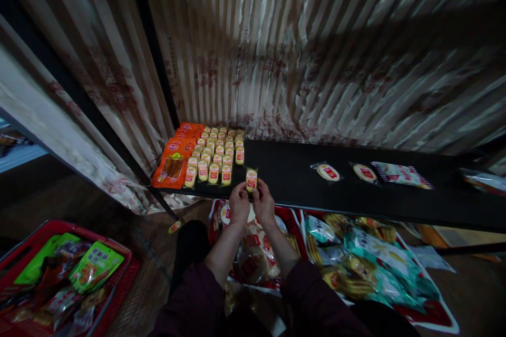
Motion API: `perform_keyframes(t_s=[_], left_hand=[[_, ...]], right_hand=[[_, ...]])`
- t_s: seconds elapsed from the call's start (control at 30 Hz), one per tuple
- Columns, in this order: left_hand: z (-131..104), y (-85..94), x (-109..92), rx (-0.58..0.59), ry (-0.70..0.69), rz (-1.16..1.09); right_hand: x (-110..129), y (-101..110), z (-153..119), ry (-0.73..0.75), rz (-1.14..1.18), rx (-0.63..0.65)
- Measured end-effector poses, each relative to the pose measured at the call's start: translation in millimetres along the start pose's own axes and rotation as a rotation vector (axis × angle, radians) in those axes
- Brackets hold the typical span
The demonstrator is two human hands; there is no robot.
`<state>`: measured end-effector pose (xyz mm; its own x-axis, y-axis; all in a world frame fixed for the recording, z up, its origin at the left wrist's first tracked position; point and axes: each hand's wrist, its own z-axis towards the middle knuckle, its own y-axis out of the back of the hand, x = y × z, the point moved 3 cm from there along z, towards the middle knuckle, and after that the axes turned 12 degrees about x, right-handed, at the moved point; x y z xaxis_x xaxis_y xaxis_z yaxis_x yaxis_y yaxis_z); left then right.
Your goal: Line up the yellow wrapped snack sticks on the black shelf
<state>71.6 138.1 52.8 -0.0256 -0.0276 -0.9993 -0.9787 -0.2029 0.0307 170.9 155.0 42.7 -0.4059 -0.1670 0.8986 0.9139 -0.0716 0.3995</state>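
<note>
Between the fingertips of my left hand (239, 203) and my right hand (263, 201) is a small wrapped snack cake (251, 179), yellow with a red and white label. Both hands pinch it upright at the front edge of the black shelf (276, 168). Just left of it stand rows of the same wrapped cakes (214, 172), packed close together. Flat orange snack packets (171, 166) lie at the far left of these rows. Under my forearms is a red basket (296, 221) holding round, pale wrapped snacks (253, 250).
Two round wrapped snacks (328, 171) and a white packet (401, 174) lie farther right on the shelf. A second basket (446, 310) with teal packets is at lower right. A red basket (118, 245) stands at lower left. One wrapped cake (174, 227) lies on the floor.
</note>
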Motion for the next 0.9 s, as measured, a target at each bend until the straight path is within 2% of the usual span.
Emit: perform_keyframes(t_s=[0.3,0.6,0.9], left_hand=[[17,-0.1,-8,-0.054,-0.049,0.17],[30,-4.2,-8,0.007,-0.094,0.219],[42,-5.3,-4,0.029,-0.112,0.23]], right_hand=[[-7,-18,36,-0.03,-0.033,0.01],[-15,-26,63,-0.028,-0.017,0.02],[-16,-34,77,-0.021,0.036,0.107]])
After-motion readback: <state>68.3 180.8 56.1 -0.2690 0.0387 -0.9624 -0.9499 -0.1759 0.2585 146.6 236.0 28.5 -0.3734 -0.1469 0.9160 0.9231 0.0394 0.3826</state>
